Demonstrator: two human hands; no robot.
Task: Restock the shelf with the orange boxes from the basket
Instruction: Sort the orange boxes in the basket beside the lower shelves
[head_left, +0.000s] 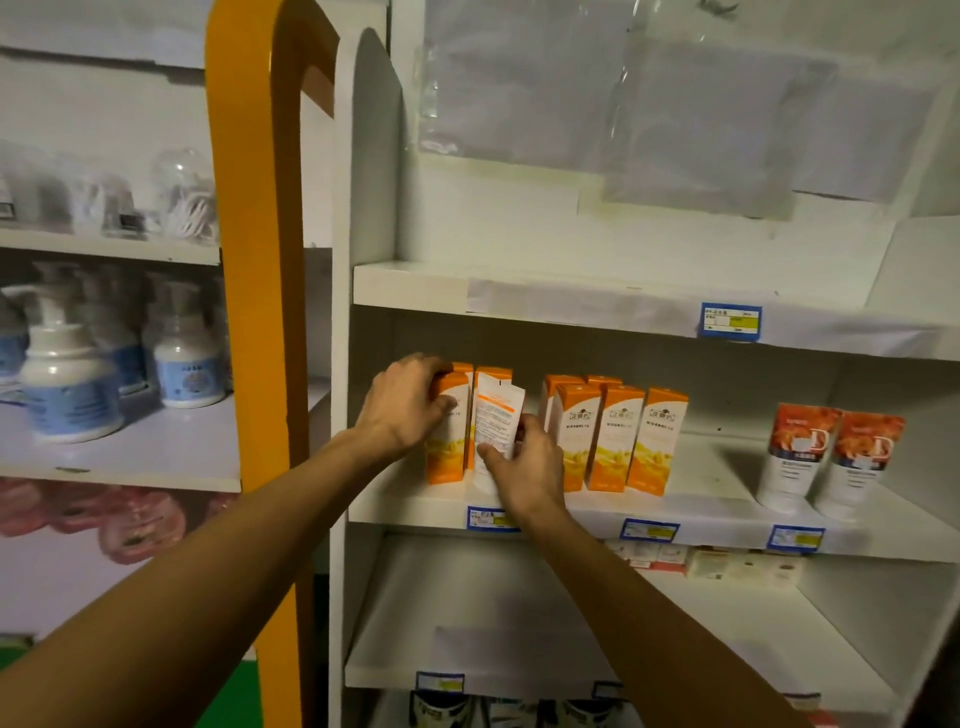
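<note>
My left hand (402, 405) fingers wrap leftmost orange box (448, 441) on middle shelf (717, 514). Right hand (524, 467) fingers pinch turned box (496, 415) (white side out); five boxes (618, 436) at 3 o'clock.

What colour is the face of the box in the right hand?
White with an orange band, box in right hand; head view.

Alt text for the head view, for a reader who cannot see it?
Two bare hands arrange orange boxes on a white shelf: the left hand grips the leftmost box, while the right hand holds the next box, turned to show its white printed side. More orange boxes and two tubes stand to the right.
</note>
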